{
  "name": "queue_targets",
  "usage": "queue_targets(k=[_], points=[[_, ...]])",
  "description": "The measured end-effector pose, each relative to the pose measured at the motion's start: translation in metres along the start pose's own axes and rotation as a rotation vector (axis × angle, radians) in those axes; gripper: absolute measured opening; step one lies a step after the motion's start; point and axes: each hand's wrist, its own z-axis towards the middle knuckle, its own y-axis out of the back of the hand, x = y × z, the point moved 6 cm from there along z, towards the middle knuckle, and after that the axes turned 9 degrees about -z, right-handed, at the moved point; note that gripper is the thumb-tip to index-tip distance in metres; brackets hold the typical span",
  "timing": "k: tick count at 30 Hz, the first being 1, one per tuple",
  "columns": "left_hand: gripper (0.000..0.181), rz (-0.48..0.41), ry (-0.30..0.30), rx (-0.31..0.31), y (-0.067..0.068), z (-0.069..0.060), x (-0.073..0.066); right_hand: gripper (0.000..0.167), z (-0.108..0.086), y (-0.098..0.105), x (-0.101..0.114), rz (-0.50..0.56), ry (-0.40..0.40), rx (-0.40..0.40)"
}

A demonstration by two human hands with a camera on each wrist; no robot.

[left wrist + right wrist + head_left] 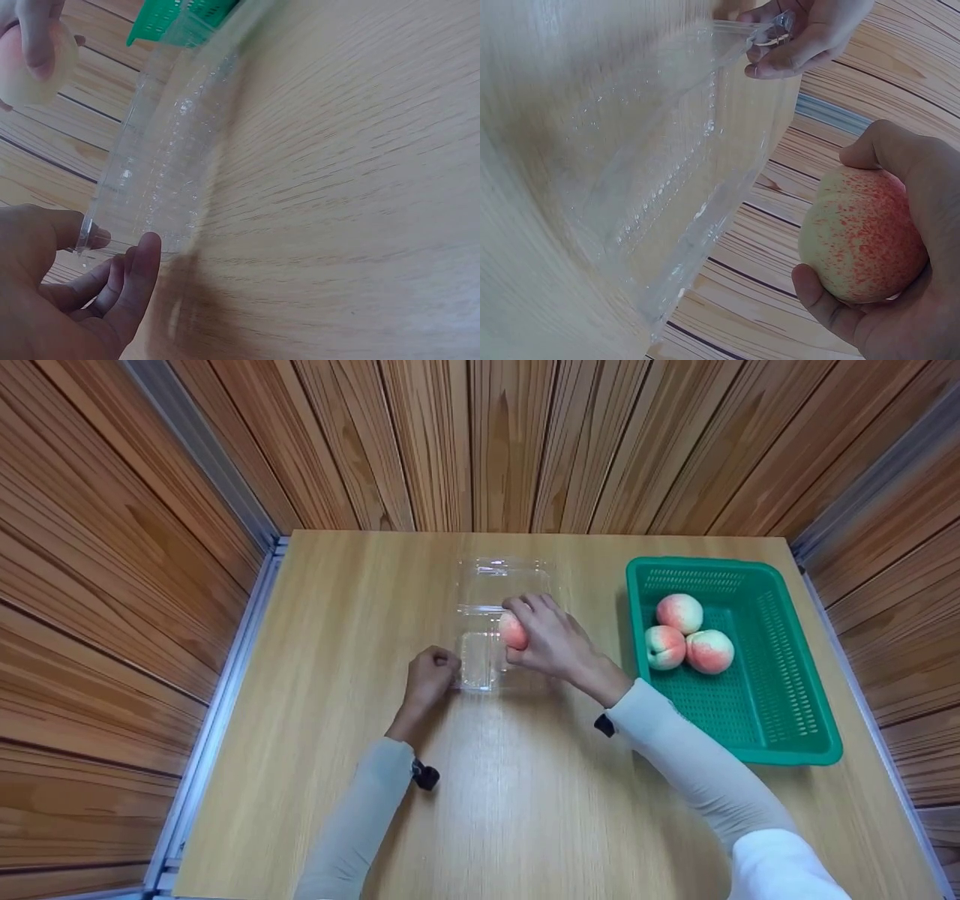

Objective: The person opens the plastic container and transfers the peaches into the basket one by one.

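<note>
A clear plastic clamshell box lies open at the middle of the table, its lid folded back toward the far side. My left hand pinches the box's near left edge between thumb and fingers; the left wrist view shows the thumb over the rim of the clear wall. In my right hand is a peach, pale yellow with red speckles. The fingers curl round it, and it hangs above the right part of the box, apart from it. The box's right side is partly hidden by this hand.
A green plastic basket stands at the right of the table with several peaches together in its left half, one of them a pale pink peach. Wooden panels wall the table at the back and sides.
</note>
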Motion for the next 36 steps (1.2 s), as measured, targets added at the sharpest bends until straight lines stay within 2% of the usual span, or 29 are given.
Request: queue_targets(k=[8, 15, 36], points=[[0.018, 0.012, 0.005, 0.001, -0.001, 0.000, -0.001, 0.069, -0.006, 0.005, -0.005, 0.005, 0.001, -0.029], [0.018, 0.039, -0.001, -0.006, 0.000, -0.001, -0.002, 0.068, -0.012, 0.010, -0.013, 0.012, -0.027, -0.013], [0.016, -0.003, -0.002, -0.006, -0.001, -0.001, 0.000, 0.070, -0.023, 0.024, -0.034, -0.019, -0.085, -0.004]])
